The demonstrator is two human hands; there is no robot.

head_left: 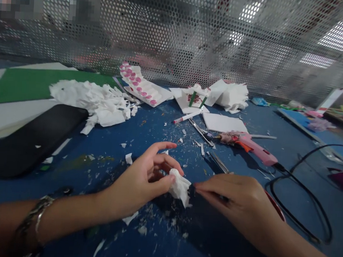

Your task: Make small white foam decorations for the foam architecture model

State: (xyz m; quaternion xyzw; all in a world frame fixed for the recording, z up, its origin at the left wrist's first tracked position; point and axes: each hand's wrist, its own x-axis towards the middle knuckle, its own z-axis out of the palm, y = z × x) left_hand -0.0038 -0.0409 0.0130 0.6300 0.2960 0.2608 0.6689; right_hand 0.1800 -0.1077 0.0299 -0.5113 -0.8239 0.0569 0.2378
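My left hand (152,173) pinches a crumpled piece of white tissue paper (180,187) between thumb and fingers; its index finger is raised. To the right, my right hand (239,197) has its thumb and fingertips pressed together, just short of the paper's ragged end. Whatever may be in that pinch is too small to make out. Metal blades (218,162) show past the top of my right hand, and a red curved edge (275,206) shows behind it. These look like scissors, mostly hidden by the hand; I cannot tell whether they are held or lying.
A pink glue gun (259,150) with a black cable (296,211) lies at right. Tweezers (201,132) and a marker (187,117) lie behind my hands. White tissue pieces (95,101) and a black phone (35,140) are at left. Perforated metal (165,36) stands behind the table.
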